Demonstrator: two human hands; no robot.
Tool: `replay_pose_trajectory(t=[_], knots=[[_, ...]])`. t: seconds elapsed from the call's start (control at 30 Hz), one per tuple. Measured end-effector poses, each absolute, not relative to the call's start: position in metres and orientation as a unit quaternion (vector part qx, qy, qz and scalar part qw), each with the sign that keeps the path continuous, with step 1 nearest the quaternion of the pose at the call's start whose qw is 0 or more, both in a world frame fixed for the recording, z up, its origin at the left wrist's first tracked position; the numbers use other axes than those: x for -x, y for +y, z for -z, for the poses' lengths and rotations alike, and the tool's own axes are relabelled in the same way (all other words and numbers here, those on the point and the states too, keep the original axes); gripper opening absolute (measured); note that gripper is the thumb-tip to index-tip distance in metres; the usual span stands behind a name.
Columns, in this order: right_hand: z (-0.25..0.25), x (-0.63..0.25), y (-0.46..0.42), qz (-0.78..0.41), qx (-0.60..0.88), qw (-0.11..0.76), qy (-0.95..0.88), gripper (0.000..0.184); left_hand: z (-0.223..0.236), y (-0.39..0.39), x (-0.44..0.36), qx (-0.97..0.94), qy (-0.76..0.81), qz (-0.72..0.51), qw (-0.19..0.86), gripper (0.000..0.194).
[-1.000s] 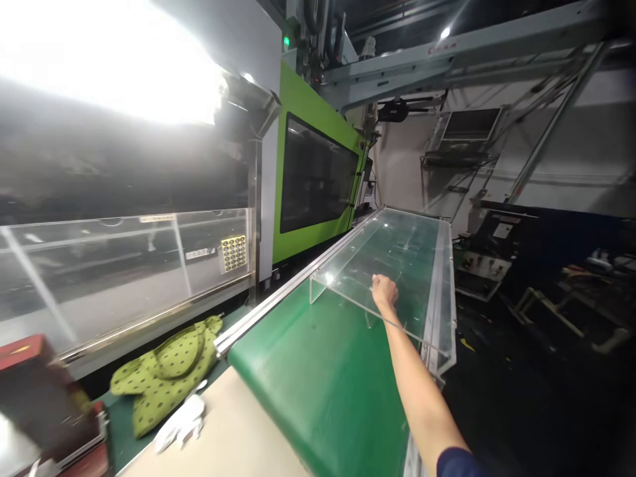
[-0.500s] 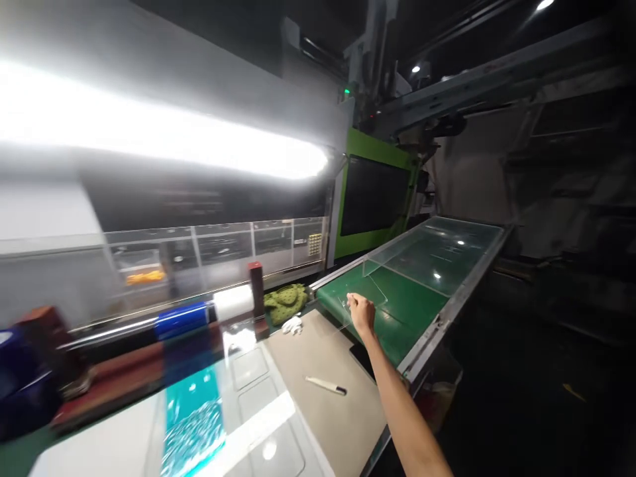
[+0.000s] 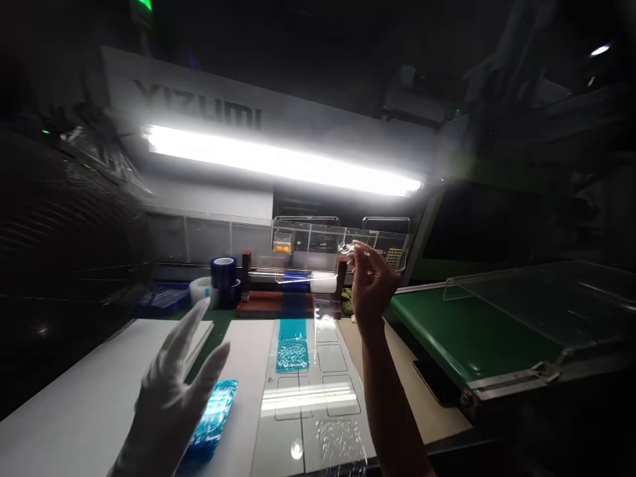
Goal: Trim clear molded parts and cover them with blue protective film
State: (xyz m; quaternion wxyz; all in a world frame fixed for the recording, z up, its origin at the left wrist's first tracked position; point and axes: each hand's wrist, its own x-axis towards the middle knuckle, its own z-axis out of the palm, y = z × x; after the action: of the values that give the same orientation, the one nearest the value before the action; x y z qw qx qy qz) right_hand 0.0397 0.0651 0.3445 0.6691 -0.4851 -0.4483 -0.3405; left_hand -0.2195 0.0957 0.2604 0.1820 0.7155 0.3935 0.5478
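My right hand (image 3: pixel 370 278), bare, is raised in front of the lit machine panel. Its thumb and fingertips are pinched on a small clear plastic piece (image 3: pixel 344 248), whose full outline is hard to see against the background. My left hand (image 3: pixel 171 381), in a white glove, is at the lower left with thumb and fingers apart and holds nothing. Beside and partly behind it lies a blue film-covered piece (image 3: pixel 218 411) on white sheeting. Between the hands, a strip of blue film (image 3: pixel 293 338) runs down from a roller onto a glossy work surface (image 3: pixel 283 444) with rounded rectangle outlines.
Blue tape rolls (image 3: pixel 223 271) and a clear roll (image 3: pixel 201 291) stand at the back left. A green conveyor belt (image 3: pixel 437 331) with a clear cover (image 3: pixel 556 298) lies on the right. A tube light (image 3: pixel 283 162) shines above. Brown board (image 3: pixel 437 421) borders the work surface.
The view has turned left from the conveyor to the work surface. My right hand has moved from over the belt to in front of the panel, and my gloved left hand has come into view.
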Motion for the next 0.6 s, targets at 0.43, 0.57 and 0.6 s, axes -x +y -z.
replay_pose_trajectory(t=[0.43,0.57,0.6], knots=[[-0.377,0.026,0.027,0.362,0.415,0.701,-0.452,0.024,-0.386,0.075,0.22,-0.707,0.161,-0.662,0.19,0.046],[-0.376,0.034,0.018,0.35,0.404,0.716,-0.45,0.023,-0.405,0.069,0.215,-0.707,0.115,-0.682,0.147,0.049],[-0.376,0.036,0.016,0.344,0.401,0.719,-0.452,0.022,-0.407,0.067,0.214,-0.708,0.111,-0.684,0.141,0.05]])
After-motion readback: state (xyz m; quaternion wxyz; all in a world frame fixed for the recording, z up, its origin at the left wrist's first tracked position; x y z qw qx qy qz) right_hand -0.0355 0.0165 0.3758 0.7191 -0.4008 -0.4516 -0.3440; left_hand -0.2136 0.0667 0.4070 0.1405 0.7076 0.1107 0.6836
